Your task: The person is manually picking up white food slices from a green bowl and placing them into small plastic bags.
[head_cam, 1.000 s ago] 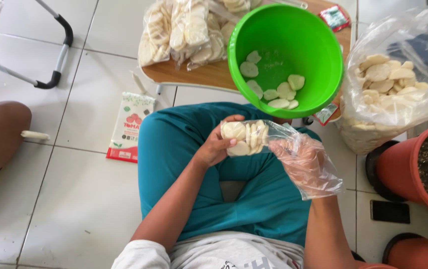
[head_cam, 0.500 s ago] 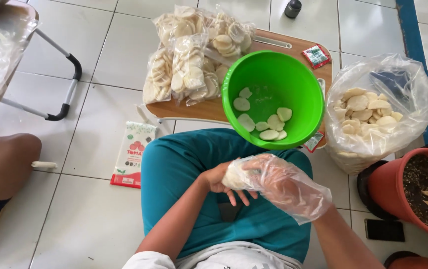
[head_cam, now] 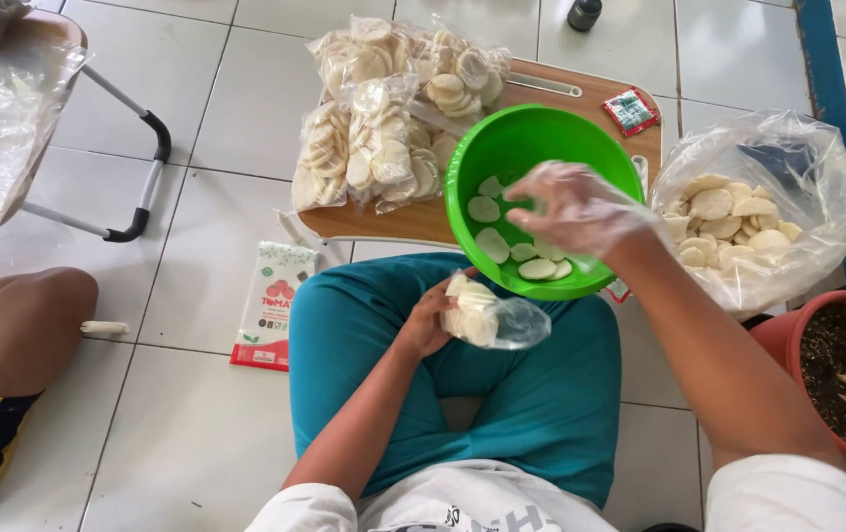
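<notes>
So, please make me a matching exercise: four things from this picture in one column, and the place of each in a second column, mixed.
Things:
1. green bowl
2. small bag of chips
3. right hand
4. plant pot

Places:
A. on the floor at the right edge
B. in the left hand, over the lap
C. on the low wooden table
D. over the green bowl, in a clear glove

Pairs: 1-C, 2-B, 3-D, 4-A
</notes>
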